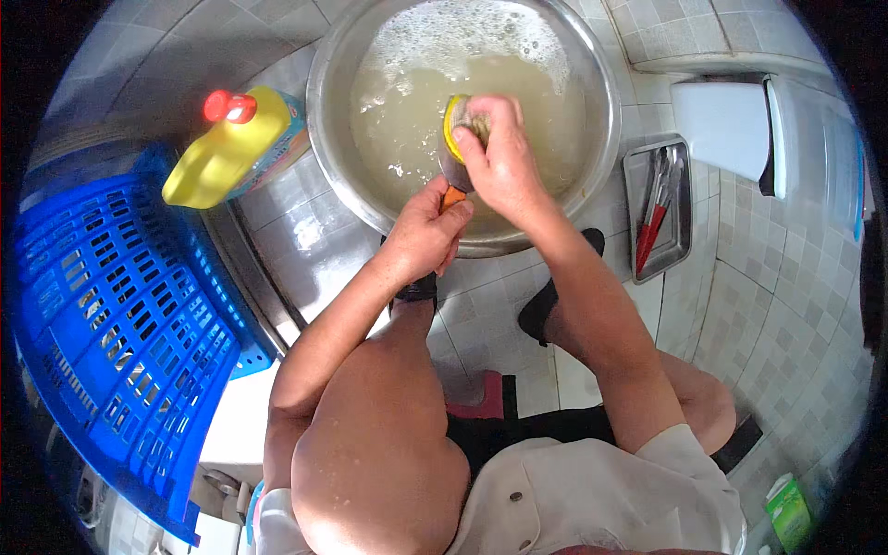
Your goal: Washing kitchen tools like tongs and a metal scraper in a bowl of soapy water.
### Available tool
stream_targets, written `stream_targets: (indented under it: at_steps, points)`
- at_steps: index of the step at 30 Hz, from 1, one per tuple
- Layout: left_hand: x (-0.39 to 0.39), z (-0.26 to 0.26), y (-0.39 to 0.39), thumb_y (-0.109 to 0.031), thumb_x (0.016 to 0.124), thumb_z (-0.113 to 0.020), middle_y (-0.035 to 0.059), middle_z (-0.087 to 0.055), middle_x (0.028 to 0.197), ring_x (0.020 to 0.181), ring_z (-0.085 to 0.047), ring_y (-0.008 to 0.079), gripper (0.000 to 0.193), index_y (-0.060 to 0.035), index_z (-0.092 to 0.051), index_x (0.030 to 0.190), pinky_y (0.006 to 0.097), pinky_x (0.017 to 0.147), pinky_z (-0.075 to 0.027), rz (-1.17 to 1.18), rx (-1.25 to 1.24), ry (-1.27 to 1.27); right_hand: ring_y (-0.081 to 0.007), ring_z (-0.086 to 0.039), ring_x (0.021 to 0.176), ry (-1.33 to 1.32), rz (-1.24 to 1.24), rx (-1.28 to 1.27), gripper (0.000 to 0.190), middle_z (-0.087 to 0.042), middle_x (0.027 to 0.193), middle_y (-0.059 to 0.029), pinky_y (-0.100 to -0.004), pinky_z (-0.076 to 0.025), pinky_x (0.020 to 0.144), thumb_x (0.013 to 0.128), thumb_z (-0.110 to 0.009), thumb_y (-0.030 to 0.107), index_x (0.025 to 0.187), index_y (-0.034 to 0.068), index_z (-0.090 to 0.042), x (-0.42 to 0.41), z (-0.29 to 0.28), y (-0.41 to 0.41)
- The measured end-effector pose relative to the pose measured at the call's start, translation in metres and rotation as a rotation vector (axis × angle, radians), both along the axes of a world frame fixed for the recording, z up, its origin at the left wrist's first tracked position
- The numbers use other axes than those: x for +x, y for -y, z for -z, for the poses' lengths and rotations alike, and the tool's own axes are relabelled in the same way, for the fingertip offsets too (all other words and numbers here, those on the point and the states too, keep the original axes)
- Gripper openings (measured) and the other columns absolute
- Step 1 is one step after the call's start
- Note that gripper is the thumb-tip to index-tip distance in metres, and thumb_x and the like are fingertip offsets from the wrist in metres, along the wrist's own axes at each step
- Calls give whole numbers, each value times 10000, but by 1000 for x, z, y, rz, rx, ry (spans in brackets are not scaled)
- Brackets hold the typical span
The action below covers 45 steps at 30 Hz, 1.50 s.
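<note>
Over a wide stainless steel basin (pixel 318 104), my left hand (pixel 420 232) grips the orange handle (pixel 453 198) of a metal-bladed utensil. Its blade (pixel 455 172) points away from me, and its far part is hidden, so the exact kind of tool is unclear. My right hand (pixel 510 170) holds a yellow-edged scrubbing sponge (pixel 454 121) against the blade. Below both hands is cloudy water (pixel 395 118), with white suds (pixel 465 31) gathered towards the far side.
A yellow bottle (pixel 236 152) with a red cap stands left of the basin. Nearer on the left is a blue slotted plastic basket (pixel 132 291). To the right, a metal tray (pixel 683 246) holds red-handled utensils (pixel 651 232) near a white container (pixel 721 132). Tiled walls close in.
</note>
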<state>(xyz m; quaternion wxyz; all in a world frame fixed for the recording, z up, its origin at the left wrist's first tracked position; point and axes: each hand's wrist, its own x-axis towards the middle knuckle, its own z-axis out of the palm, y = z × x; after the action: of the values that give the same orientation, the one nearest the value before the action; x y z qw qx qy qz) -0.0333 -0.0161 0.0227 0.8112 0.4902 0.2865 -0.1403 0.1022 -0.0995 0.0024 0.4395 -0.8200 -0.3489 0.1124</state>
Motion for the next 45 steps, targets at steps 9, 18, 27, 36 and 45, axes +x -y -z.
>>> stream_targets:
  at_steps: [9,18,27,36,45]
  points:
    - [-17,9,15,-112,973,-526,-42,-422,652,508,-388,47,89,-50,-507,1034,239,426,-342,45,111,127,-180,-451,682,-356,-283,-229,369,-513,737,-126,-351,-440,662,1017,-484,336,943,-24,-519,45,-20,-2]
    - [-21,-11,5,-148,995,-529,-5,-471,629,379,-406,76,121,-68,-485,1073,231,324,-334,-185,-105,65,-126,-509,536,-595,-222,-217,352,-546,667,-61,-294,-415,501,1005,-517,324,841,16,-562,49,-17,15]
    - [-10,1,-5,-253,1003,-514,15,-508,671,373,-427,103,229,-49,-493,1104,241,319,-349,-345,-103,-6,-74,-486,527,-989,10,80,237,-553,714,-19,-233,-385,449,1008,-515,261,950,34,-552,18,3,22]
    - [-2,8,-4,-154,951,-545,32,-529,651,406,-474,108,159,-14,-486,1000,267,326,-383,-238,47,-75,-305,-564,885,124,-163,55,195,-609,904,-109,-417,-427,827,873,-625,129,1062,76,-625,-30,-7,4]
    - [-7,7,2,-87,948,-515,24,-493,596,399,-454,109,98,-12,-481,1000,267,335,-352,-191,85,-47,-286,-539,798,158,-176,-50,175,-611,815,-74,-410,-397,747,801,-731,188,853,78,-606,-28,-13,5]
